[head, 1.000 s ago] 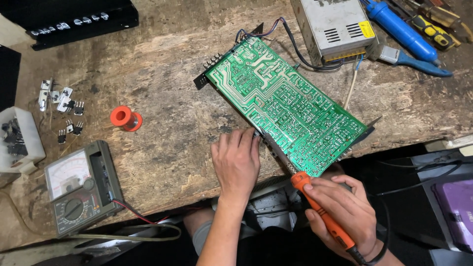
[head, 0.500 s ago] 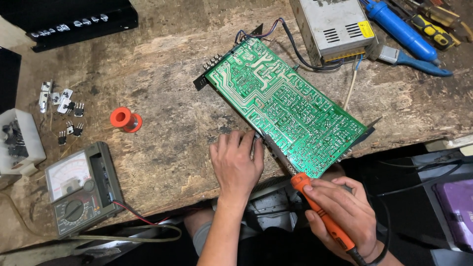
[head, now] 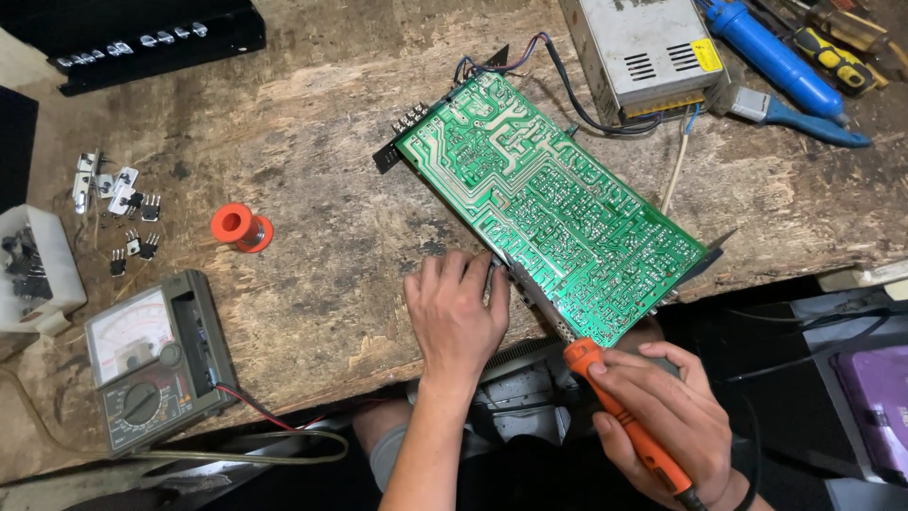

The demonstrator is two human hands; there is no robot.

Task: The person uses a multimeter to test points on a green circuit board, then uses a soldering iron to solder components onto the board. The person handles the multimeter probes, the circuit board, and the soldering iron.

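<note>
**Desk:** Where does the green circuit board (head: 553,222) lie?

**Photographer:** Solder side up on the worn wooden tabletop (head: 312,284), running aslant from 11 o'clock to 5 o'clock, its near corner at the tabletop's edge. The left hand (head: 457,317) lies palm down on the wood, fingers spread, fingertips touching the board's near long edge; its grip closes on nothing.

**Desk:** And the right hand?

**Photographer:** The right hand (head: 667,416), at 5 o'clock below the tabletop's edge, has its grip wrapped tight round the handle of an orange soldering iron (head: 619,416). The dark shaft points up toward 11 o'clock along the board's near edge; whether the tip touches the board cannot be told.

**Desk:** What surrounds them?

**Photographer:** At 9 o'clock of the left hand, an orange solder spool (head: 240,227); farther out, loose small components (head: 118,203) and a white box (head: 33,270). At 8 o'clock sits an analogue multimeter (head: 156,360) with its leads. At 1 o'clock, a grey metal power supply (head: 638,52) is wired to the board, with a blue-handled tool (head: 771,57) just beside it. A black case (head: 142,38) lies at 11 o'clock.
</note>
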